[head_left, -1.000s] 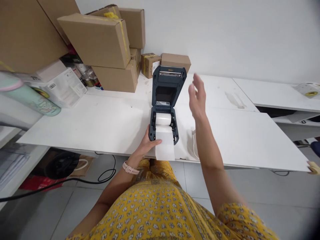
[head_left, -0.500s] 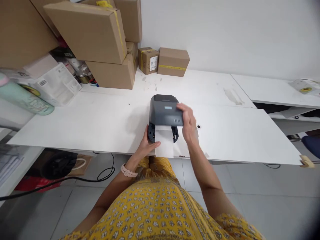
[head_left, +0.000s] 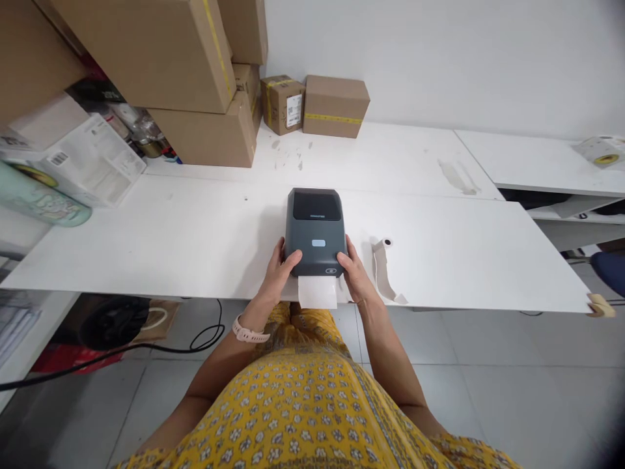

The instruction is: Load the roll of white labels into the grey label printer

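A dark grey label printer (head_left: pixel 315 229) stands near the front edge of a white table (head_left: pixel 195 241), its lid down. A strip of white label paper (head_left: pixel 318 292) hangs out of its front slot over the table edge. My left hand (head_left: pixel 277 272) grips the printer's front left corner, thumb on top. My right hand (head_left: pixel 355 273) grips the front right corner the same way. A watch is on my left wrist.
A curled paper strip (head_left: pixel 383 270) lies just right of the printer. Cardboard boxes (head_left: pixel 195 78) are stacked at the back left, two small ones (head_left: pixel 317 104) by the wall. A white carton and a green bottle (head_left: pixel 39 202) sit at the left. Cables run on the floor.
The printer's lid was open a second ago; my right hand swung it down and it is now closed. Both hands now hold the front corners.
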### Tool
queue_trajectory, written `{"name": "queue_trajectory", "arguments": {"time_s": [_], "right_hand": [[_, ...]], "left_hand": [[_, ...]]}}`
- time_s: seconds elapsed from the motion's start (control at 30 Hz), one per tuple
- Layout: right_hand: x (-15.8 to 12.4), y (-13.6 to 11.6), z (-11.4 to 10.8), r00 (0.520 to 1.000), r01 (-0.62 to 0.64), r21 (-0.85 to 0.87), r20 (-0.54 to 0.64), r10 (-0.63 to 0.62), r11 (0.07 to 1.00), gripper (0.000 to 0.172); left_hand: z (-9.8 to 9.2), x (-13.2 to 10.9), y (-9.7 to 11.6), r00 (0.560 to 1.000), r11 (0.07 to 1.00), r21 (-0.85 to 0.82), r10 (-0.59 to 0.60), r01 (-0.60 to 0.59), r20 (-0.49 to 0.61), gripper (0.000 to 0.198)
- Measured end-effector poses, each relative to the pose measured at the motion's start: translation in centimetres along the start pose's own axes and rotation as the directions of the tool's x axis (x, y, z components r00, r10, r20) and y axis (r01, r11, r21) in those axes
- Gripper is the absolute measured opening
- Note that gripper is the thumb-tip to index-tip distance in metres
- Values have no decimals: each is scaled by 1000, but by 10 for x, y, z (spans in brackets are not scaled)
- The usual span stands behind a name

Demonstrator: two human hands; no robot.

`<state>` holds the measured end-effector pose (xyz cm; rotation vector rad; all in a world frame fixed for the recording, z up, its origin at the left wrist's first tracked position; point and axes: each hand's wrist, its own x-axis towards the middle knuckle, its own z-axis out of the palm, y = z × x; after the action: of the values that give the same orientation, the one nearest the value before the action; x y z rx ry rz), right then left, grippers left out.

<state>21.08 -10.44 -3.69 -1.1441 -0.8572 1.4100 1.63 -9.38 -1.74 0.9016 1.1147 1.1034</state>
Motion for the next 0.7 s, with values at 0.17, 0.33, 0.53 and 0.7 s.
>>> {"name": "queue_trajectory", "arguments": {"time_s": [0.17,0.33,0.53,0.7], "right_hand": [[-1,2,2,998,-31,41,-62,34,999,105],[3,12,2,994,51,0,-99,-50,999,105],[2,15,-1,993,83,-49,-85,-87,995,103],[1,4,3,995,47,-21,-84,-48,999,100]], "left_hand": [[-4,8,-12,998,999,38,26,-24,-58,91],[-8,11,-23,992,991,57,120,-118,-45,84],[-6,13,-21,988,987,59,152,-149,-37,85],[-3,4,-11,997,996,48,72,-71,-24,91]]}}
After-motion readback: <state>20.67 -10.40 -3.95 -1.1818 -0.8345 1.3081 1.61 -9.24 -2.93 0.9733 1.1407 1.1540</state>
